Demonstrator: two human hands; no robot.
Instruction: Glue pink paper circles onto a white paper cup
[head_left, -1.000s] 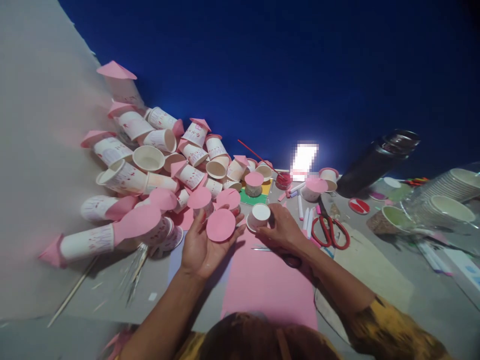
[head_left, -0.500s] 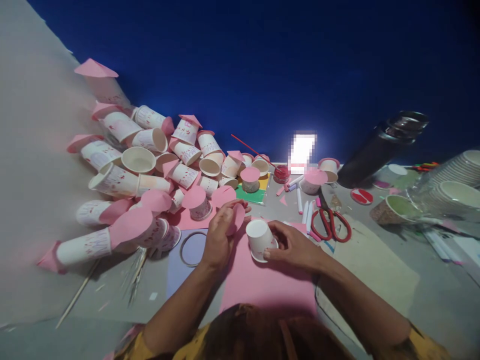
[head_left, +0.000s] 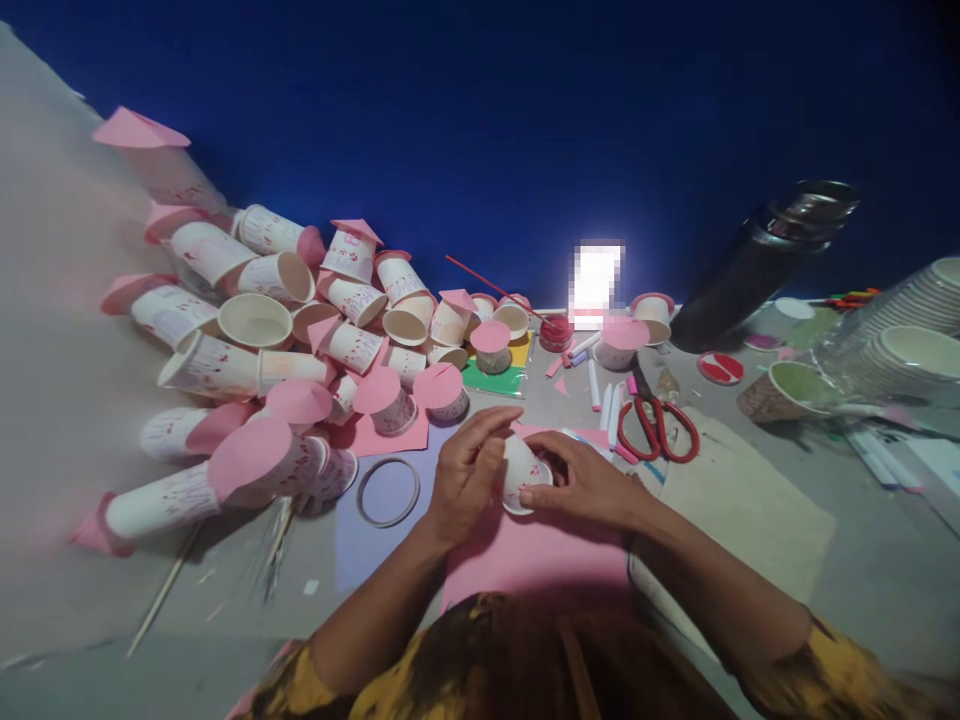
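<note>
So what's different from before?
The left hand, open under a pink circle before, has turned up against the cup. The cup came nearer the person and tipped; the circle is hidden now. The right hand still holds the cup. The scissors haven't moved.

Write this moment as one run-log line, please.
left hand at cup | right hand holds cup | ring on lilac paper | scissors beside markers

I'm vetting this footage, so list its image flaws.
Head view: the bright rectangle is blown out and pixelated; the topmost cup looks hazy; the dark flask leans outward, probably lens distortion; shadow darkens the pink sheet at its near edge.
</note>
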